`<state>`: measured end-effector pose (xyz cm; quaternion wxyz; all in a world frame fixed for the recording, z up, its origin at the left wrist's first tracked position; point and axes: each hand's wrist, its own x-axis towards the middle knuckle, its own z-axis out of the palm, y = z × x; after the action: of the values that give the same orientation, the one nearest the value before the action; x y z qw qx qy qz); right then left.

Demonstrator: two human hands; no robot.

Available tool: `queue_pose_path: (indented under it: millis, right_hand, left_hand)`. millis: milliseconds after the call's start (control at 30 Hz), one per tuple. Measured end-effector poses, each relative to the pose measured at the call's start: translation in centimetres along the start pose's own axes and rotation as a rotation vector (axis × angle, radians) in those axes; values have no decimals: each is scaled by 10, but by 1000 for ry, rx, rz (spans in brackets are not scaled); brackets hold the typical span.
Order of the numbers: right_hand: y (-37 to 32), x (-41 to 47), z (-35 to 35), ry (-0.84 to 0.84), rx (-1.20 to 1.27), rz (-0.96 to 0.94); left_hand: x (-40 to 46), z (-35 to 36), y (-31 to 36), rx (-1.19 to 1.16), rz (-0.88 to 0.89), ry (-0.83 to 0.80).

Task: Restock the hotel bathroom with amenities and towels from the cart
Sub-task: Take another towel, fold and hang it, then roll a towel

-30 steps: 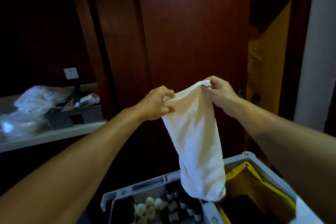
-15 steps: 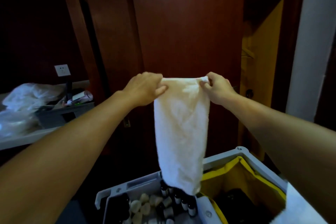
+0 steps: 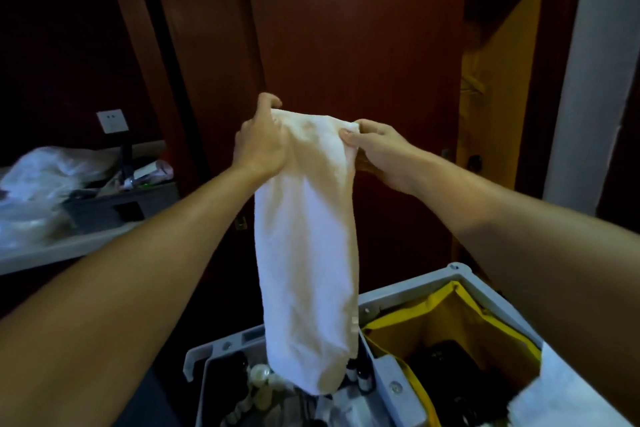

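Note:
A white towel (image 3: pixel 306 253) hangs folded lengthwise in front of me, over the grey housekeeping cart (image 3: pixel 398 291). My left hand (image 3: pixel 259 142) grips the towel's top left corner, fingers curled over the edge. At the top right corner my right hand (image 3: pixel 377 152) pinches the cloth between thumb and fingers. The towel's lower end dangles just above the cart's tray of small amenity bottles (image 3: pixel 358 374) and pale round items (image 3: pixel 259 376).
A yellow-lined bag (image 3: pixel 450 315) fills the cart's right side, with white cloth (image 3: pixel 568 392) at the lower right. A dark wooden door (image 3: pixel 346 45) stands ahead. At left a white counter (image 3: pixel 45 250) carries a dark tray (image 3: pixel 104 208), plastic bags and tubes.
Both hands have shifted along the towel's top edge and now hold it level and closer together; the towel hangs straighter. The view has tilted slightly.

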<state>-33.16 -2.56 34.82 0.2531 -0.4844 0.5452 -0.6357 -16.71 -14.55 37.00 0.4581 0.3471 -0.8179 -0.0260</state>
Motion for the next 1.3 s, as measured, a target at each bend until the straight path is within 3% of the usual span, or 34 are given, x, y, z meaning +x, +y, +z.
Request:
queue_pose_path:
  millis: [67, 133, 233, 300, 333, 400, 433, 533, 633, 700, 833, 1067, 1200, 1300]
  right_hand:
    - [1, 0, 1, 40, 119, 29]
    - [3, 4, -1, 143, 134, 25]
    - [-2, 8, 3, 280, -163, -113]
    - [-10, 11, 8, 395, -297, -240]
    - [-14, 11, 8, 462, -318, -284]
    - [-19, 12, 2, 575, -362, -319]
    - [-18, 13, -3, 603, -361, -311]
    - [-9, 14, -18, 589, -153, -205]
    - [-13, 2, -33, 277, 196, 44]
    - [-14, -6, -39, 129, 208, 69]
    - [-19, -14, -44, 246, 168, -16]
    - [-38, -38, -58, 297, -86, -186]
    - [-51, -68, -68, 216, 78, -82]
    - [-52, -94, -77, -22, 206, 124]
  left_hand:
    - [7, 0, -2, -354, -178, -16]
    - [13, -3, -3, -554, -284, -37]
    - [12, -9, -1, -898, -408, -77]
    - [4, -11, -5, -1178, -458, -213]
    - [-3, -11, -7, -1189, -469, -355]
    - [-18, -5, -8, -969, -475, -652]
    - [-22, 0, -8, -862, -459, -703]
    - [-20, 11, -1, -826, -433, -478]
    - [-19, 13, 13, -848, -372, -301]
    - [-24, 14, 21, -779, -323, -310]
    - [-28, 9, 29, -837, -383, -503]
    - [-31, -6, 63, -993, -417, -460]
    - [-40, -14, 83, -1054, -359, -389]
    - [-50, -19, 92, -1135, -357, -433]
